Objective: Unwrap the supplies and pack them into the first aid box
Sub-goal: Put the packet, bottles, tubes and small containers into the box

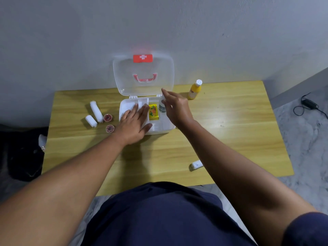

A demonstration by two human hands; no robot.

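Note:
The white first aid box (166,127) stands open at the table's far middle, its clear lid (124,75) leaning against the wall. Inside lie a small yellow printed packet (153,112) and a white bottle (161,107). My left hand (134,122) lies flat, fingers spread, over the box's left compartments. My right hand (176,107) is at the white bottle with fingers curled around its right side; whether it grips the bottle is unclear. Left of the box lie two white bandage rolls (96,111) (91,121) and two small red-lidded jars (107,117) (110,128).
A yellow bottle with a white cap (194,90) stands right of the box near the wall. A small white tube (196,165) lies near the wooden table's (230,125) front right. A black cable and adapter (308,104) lie on the floor at right.

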